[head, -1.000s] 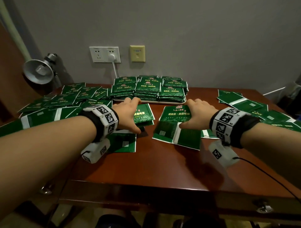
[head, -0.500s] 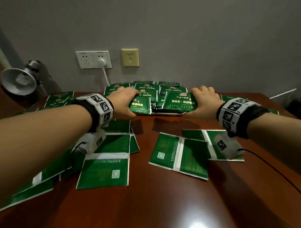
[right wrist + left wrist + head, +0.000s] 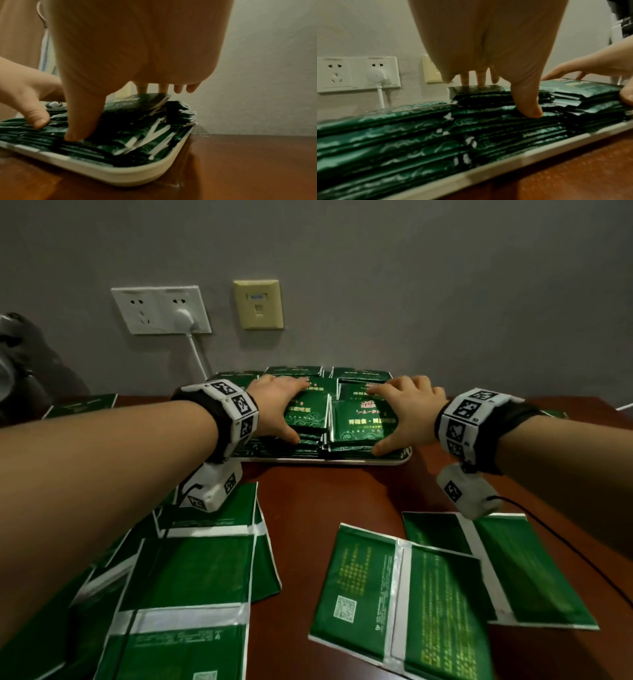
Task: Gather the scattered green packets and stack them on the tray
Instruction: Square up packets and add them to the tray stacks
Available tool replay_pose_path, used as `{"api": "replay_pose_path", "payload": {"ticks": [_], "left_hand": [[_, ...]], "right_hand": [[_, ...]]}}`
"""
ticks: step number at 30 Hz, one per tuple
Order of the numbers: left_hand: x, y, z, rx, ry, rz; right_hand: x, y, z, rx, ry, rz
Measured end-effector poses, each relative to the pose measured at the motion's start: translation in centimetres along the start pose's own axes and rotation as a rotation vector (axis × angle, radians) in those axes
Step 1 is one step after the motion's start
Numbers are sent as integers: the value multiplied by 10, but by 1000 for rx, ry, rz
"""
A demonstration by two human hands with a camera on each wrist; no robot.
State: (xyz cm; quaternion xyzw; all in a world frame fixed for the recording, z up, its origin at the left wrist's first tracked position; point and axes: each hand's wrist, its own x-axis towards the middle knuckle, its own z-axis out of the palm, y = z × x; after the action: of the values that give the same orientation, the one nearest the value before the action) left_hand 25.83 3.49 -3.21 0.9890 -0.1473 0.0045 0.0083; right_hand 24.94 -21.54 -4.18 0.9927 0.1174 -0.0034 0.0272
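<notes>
Overall, brown table w/ loose green packets near front. White tray at back held packet stacks. Left hand, right hand each gripped top packets, thumb at front edge, fingers at rear.

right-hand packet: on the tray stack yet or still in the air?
On the stack. The packet lies flat atop the tray pile; the right hand still holds it, fingers at the far edge, thumb at the near.

We've got both arms stretched forward, left hand and right hand palm-down side by side, fingers spread, thumbs hooked low, banded wrists level.
</notes>
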Motion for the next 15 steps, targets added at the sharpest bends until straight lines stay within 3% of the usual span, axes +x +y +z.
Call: {"api": "replay_pose_path", "payload": {"ticks": [7, 15], "left_hand": [[-21, 7, -10, 65, 38, -51], [-90, 35, -20, 176, 75, -58]], "right_hand": [[-25, -10, -3, 32, 72, 26], [-100, -26, -12, 52, 119, 51]]}}
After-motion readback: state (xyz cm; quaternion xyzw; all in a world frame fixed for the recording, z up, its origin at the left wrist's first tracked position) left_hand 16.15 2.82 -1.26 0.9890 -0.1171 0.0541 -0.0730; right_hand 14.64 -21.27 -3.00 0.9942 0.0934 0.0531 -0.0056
